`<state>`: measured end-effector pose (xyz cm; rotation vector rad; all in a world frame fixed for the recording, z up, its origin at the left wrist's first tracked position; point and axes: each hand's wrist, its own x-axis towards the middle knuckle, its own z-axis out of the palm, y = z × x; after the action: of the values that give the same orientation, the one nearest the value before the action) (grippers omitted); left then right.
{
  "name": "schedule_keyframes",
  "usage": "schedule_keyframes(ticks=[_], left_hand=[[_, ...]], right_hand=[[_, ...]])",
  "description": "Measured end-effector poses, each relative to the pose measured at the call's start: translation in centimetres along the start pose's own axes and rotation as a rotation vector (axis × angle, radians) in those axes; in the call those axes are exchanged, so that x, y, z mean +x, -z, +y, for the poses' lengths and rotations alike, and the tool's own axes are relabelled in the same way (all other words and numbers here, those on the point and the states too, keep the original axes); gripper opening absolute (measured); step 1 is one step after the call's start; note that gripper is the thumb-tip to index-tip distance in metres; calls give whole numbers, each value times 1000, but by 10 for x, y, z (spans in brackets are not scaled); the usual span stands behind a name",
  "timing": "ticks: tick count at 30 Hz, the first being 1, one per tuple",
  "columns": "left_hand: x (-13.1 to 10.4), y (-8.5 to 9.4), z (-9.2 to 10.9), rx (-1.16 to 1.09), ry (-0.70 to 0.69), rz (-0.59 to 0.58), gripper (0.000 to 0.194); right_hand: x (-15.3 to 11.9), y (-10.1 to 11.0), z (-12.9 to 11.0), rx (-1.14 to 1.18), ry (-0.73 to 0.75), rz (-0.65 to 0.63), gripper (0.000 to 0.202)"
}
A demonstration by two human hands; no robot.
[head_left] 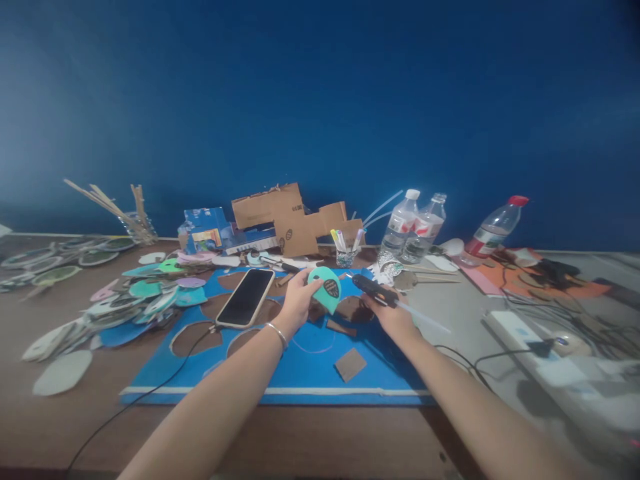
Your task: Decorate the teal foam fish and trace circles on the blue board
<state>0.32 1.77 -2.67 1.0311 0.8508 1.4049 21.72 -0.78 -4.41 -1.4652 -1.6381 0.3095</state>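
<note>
A teal teardrop-shaped cutout point(320, 280) with a dark patterned patch on it is pinched in my left hand point(297, 303), above a blue sheet point(165, 387) with several holes cut in it. My right hand point(393, 319) is wrapped round a black hot glue gun point(371, 288). From its back end sticks a clear glue stick point(425, 317). The gun's nozzle points left toward the cutout, with a small gap between them. Below both hands, a small square of brown cardboard point(350, 365) lies on the blue sheet. Beside my left hand lies a phone point(247, 299) with a cable.
Several coloured cutouts point(145, 290) are heaped on the left. Behind stand cut cardboard point(290, 223), a cup of markers point(346, 257) and two clear bottles point(401, 223). A red-capped bottle point(497, 230) tilts at right. A power strip point(530, 353) with cables lies beside my right forearm.
</note>
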Motion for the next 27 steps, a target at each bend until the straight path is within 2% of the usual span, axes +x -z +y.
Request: schedule_keyframes(ticks=[27], left_hand=[[0,0,0,27,0,6,38]], right_hand=[[1,-2,3,-59,-35,17,33]])
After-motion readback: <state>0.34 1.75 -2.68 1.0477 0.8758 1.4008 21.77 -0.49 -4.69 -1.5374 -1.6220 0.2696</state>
